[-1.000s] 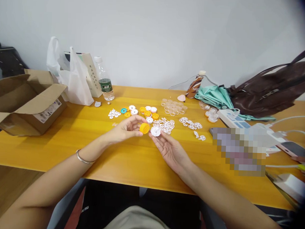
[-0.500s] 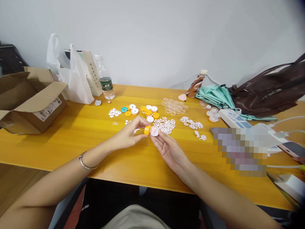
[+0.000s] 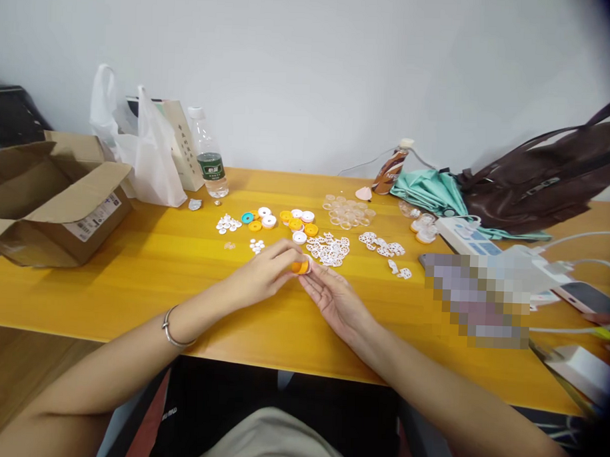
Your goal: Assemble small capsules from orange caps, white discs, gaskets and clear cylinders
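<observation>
Near the middle of the table my left hand (image 3: 263,274) pinches an orange round cap (image 3: 299,267), its fingers covering much of it. My right hand (image 3: 336,303) is closed on a whitish clear round piece (image 3: 308,262), pressed up against the cap; only its edge shows. Just beyond the hands are a pile of white openwork plastic pieces (image 3: 329,249) and a group of orange and white round caps (image 3: 296,224). Small white parts (image 3: 257,245) lie beyond my left hand. Clear rings (image 3: 348,212) are spread farther back.
On the left stand a cardboard box (image 3: 60,206), a white plastic bag (image 3: 160,163) and a water bottle (image 3: 211,162). To the right are a drink bottle (image 3: 391,170), a teal folded umbrella (image 3: 426,193), a brown bag (image 3: 541,177), a power strip (image 3: 467,237) and cables.
My left hand has moved slightly right and brought the orange cap against the whitish clear piece. That piece has turned in my right hand, from face showing to edge showing.
</observation>
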Demonstrator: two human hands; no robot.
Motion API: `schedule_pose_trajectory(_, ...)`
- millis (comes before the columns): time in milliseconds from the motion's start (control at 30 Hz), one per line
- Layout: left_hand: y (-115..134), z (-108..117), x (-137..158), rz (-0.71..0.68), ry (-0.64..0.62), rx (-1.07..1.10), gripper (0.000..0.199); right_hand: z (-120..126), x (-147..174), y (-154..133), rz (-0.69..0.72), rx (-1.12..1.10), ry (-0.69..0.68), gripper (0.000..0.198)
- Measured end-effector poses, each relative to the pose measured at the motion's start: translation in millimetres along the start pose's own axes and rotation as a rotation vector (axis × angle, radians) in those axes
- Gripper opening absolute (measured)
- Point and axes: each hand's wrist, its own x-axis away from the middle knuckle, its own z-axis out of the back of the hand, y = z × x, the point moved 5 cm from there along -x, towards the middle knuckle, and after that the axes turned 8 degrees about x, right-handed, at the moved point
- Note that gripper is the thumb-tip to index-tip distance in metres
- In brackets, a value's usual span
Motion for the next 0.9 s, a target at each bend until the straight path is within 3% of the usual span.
schedule_pose_trajectory(267,-3.7,1.1,3.6,-0.015,-0.011,-0.054,0.018,-0.4,-0.2,1.4,-0.018,0.048,-0.012,0.010)
schedule_pose_trajectory(567,-9.1,-1.2,8.2,0.059,-0.045,-0.059,0.015,3.9,0.9,4.3,-0.040,0.067,0.021,0.008)
schedule_pose_trajectory(900,-10.6,-3.4,9.6,0.115,0.041,0.081,0.030,4.3,-1.4,6.0,-0.080,0.134,0.002,0.015)
